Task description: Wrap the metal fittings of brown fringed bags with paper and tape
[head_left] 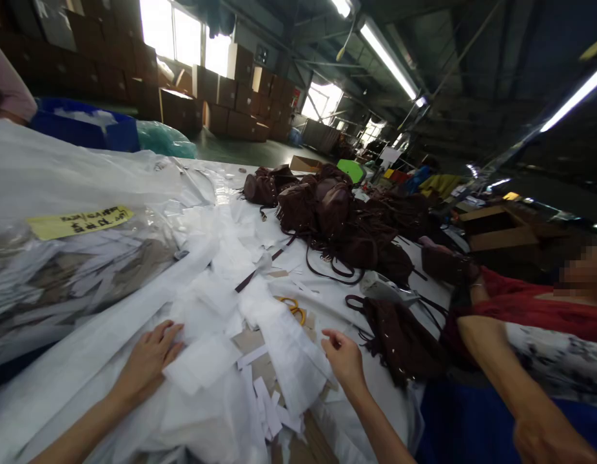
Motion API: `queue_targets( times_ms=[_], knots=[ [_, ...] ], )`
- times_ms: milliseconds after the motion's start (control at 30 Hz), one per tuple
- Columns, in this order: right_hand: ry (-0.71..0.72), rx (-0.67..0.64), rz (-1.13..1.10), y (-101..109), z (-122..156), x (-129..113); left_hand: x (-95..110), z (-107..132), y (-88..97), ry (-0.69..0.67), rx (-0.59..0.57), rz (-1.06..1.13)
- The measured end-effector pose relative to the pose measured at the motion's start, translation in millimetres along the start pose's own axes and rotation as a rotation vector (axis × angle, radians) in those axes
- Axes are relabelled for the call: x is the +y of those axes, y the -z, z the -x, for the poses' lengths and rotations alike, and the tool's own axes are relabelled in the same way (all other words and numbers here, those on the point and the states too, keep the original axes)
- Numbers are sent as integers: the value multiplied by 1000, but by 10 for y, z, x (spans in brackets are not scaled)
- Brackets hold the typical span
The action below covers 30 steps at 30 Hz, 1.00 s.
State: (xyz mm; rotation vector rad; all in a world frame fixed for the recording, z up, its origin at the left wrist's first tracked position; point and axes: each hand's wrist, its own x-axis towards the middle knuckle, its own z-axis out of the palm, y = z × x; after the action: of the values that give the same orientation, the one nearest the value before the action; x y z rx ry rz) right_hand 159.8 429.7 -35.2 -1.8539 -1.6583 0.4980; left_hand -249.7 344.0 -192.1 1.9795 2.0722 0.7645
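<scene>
My left hand (pixel 151 361) rests with fingers spread on thin white sheets, at the edge of a folded white pad (pixel 202 362). My right hand (pixel 344 357) hovers at the right of a long white sheet strip (pixel 283 335); its fingers are loosely curled and apart, with nothing visible in them. Between the hands lie white paper strips (pixel 267 406) and pieces of brown card (pixel 262 370). Yellow-handled scissors (pixel 297 310) lie partly under the long strip, their blades hidden. A dark brown bag (pixel 400 335) with straps is beyond my right hand.
Several dark brown bags (pixel 327 206) are heaped farther along the table. A clear plastic bag with a yellow label (pixel 80 222) is at left. At right, a co-worker in a red top (pixel 511 290) reaches to a brown bag. Cardboard boxes (pixel 235 96) stand behind.
</scene>
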Motion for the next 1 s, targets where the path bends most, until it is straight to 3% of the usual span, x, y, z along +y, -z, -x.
queue_targets(
  times_ms=[233, 400, 500, 600, 800, 900, 1000],
  knots=[
    [-102, 1, 8, -628, -1868, 87, -89, 169, -96, 42, 6, -55],
    [-136, 24, 29, -1094, -2635, -40, -138, 155, -118, -23, 66, -103],
    [-142, 17, 61, -1297, -2804, -84, -158, 137, -109, -59, 77, -121],
    [-122, 26, 112, -1328, -2882, -175, -171, 139, -109, -26, 61, -115],
    [7, 167, 190, -920, -2937, -709, -213, 191, -185, -14, 58, -100],
    [66, 225, 196, -731, -2764, -957, -207, 193, -206, -17, 67, -88],
    [155, 225, 187, -684, -2434, -1111, -179, 190, -198, 4, 56, -73]
  ],
)
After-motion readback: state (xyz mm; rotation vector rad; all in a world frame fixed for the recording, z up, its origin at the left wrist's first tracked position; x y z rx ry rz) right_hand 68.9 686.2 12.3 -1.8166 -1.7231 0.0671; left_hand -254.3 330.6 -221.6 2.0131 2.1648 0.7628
